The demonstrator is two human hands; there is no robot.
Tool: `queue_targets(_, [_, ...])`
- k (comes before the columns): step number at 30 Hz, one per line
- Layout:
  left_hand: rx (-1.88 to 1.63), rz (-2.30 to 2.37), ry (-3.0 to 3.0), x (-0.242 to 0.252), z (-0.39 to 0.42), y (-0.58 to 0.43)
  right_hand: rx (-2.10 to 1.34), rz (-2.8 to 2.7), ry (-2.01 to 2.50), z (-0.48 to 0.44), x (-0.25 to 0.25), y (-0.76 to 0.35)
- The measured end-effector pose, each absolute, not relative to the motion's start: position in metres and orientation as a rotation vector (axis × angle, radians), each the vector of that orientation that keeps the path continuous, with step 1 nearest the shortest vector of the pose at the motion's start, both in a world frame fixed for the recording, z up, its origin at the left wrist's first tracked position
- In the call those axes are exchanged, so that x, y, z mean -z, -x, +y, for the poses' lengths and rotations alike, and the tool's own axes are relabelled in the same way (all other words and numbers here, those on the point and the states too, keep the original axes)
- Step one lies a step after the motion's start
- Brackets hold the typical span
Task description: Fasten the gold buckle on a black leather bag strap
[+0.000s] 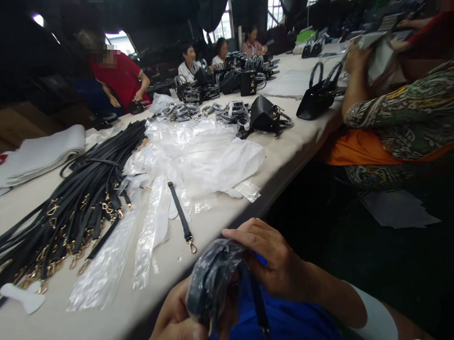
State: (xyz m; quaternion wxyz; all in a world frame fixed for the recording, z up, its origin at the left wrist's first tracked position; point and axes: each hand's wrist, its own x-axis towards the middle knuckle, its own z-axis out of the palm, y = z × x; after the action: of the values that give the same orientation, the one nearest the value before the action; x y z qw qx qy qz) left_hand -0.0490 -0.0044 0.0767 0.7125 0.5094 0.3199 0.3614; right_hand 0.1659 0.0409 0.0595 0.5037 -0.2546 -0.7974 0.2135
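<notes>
A coiled black strap in clear plastic wrap (211, 282) sits in my lap against blue cloth, just below the table edge. My left hand (175, 320) grips it from underneath, fingers curled around the coil. My right hand (273, 260) lies on top with fingers pressed over the wrap. One loose black strap with a gold clasp (180, 215) lies on the table right in front of my hands.
A big heap of black straps with gold clips (78, 203) covers the left of the long white table (288, 152). Clear plastic sleeves (197, 153) lie mid-table. Wrapped coils (229, 112) and black handbags (318, 96) stand farther back. A person in patterned clothes (410, 113) works at right; others sit beyond.
</notes>
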Motion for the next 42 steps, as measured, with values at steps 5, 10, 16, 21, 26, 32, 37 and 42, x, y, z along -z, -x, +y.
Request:
queue_targets(5, [-1.053,0.725,-1.055,-0.076,-0.001,0.044,-0.769,-1.739,0.764,0.036,-0.052,-0.16])
queue_targets(10, [-1.172,0.62,-0.876,-0.081,0.005,0.032,-0.999,-1.538,0.834,0.03,-0.034,-0.153])
queue_targets(16, [-1.212,0.648,-0.711,-0.071,0.016,0.019,-1.146,-1.33,0.99,0.022,-0.02,-0.142])
queue_targets(21, [-1.278,0.708,-0.829,-0.058,0.028,0.007,-1.452,-1.108,0.976,0.021,-0.013,-0.132])
queue_targets(26, [-1.211,0.842,-1.143,-0.037,0.036,0.004,-1.637,-0.902,0.8,0.023,-0.014,-0.128])
queue_targets(32, [-1.213,1.037,-1.768,-0.012,0.038,0.014,-1.865,-0.601,0.485,0.026,-0.019,-0.133])
queue_targets(37, [-1.25,1.02,-2.137,-0.004,0.045,0.022,-2.008,-0.305,0.35,0.029,-0.016,-0.137])
queue_targets(42, [-1.313,0.853,-2.371,-0.004,0.055,0.018,-2.029,-0.379,0.429,0.032,-0.016,-0.138])
